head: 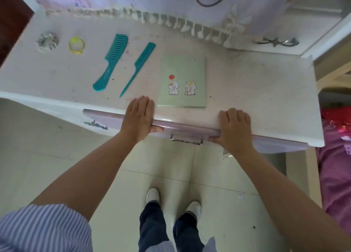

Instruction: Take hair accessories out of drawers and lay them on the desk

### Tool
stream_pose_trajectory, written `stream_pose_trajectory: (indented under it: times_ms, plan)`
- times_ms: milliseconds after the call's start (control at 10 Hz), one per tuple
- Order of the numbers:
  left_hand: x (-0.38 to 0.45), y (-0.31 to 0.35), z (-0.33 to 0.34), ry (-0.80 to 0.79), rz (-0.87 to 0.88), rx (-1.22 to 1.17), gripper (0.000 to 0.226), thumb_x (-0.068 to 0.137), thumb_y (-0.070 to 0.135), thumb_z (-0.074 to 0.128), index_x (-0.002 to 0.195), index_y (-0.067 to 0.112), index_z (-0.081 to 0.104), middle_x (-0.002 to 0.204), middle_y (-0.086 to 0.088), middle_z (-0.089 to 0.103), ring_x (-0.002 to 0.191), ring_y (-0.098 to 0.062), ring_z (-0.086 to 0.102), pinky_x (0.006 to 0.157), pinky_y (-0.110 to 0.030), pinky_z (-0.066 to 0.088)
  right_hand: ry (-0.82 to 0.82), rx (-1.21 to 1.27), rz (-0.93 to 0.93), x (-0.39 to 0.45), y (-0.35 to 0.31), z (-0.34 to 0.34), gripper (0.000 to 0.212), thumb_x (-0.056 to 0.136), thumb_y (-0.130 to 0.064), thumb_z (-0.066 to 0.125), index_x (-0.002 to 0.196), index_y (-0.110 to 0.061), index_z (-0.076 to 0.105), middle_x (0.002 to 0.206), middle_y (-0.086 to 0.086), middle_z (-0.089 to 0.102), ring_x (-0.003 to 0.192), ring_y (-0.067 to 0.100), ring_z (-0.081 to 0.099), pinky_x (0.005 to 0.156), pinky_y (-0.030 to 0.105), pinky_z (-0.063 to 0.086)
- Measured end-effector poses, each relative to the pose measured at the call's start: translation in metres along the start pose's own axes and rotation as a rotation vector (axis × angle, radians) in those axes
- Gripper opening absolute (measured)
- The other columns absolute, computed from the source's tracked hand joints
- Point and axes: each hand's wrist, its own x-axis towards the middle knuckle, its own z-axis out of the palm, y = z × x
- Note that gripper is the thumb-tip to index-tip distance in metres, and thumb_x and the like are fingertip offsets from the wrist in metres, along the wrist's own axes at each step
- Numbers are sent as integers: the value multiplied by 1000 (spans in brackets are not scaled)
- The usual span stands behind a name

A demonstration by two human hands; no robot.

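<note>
On the white desk (247, 84) lie a grey scrunchie (47, 41), a yellow hair ring (76, 44), a teal wide-tooth comb (111, 61) and a teal tail comb (138, 66), side by side from left to right. My left hand (139, 116) and my right hand (235, 127) both grip the top edge of the lilac drawer front (186, 132) under the desk's front edge, fingers over the desk, thumbs below. The drawer's inside is hidden.
A pale green card with two cartoon bunnies (182, 82) lies between my hands on the desk. A metal handle (187, 139) sits on the drawer front; another drawer handle (96, 124) is further left. Fringed lilac cloth (171, 8) hangs at the back. My feet stand on tiled floor.
</note>
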Motion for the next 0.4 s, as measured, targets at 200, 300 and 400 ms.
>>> stream_pose_trajectory:
  times_ms: [200, 300, 400]
  plan:
    - [3, 4, 10, 128, -36, -75, 96, 88, 65, 5, 98, -15, 57, 90, -35, 67, 85, -47, 67, 76, -58, 53, 126, -17, 25, 2, 5, 13, 77, 19, -50, 89, 74, 1, 70, 67, 15, 68, 58, 29, 64, 68, 34, 42]
    - [12, 17, 10, 142, -255, -235, 86, 92, 53, 10, 113, -18, 54, 115, -38, 58, 108, -49, 58, 92, -55, 47, 61, 81, -9, -2, -2, 6, 74, 23, -46, 91, 73, 4, 68, 68, 19, 66, 60, 32, 64, 64, 35, 53]
    - [22, 28, 19, 122, -508, -306, 84, 80, 48, 3, 137, -6, 33, 147, -27, 33, 138, -37, 30, 114, -47, 23, 40, 217, -27, 9, 1, -6, 60, 56, -46, 82, 85, 4, 65, 86, 22, 65, 81, 34, 62, 73, 35, 51]
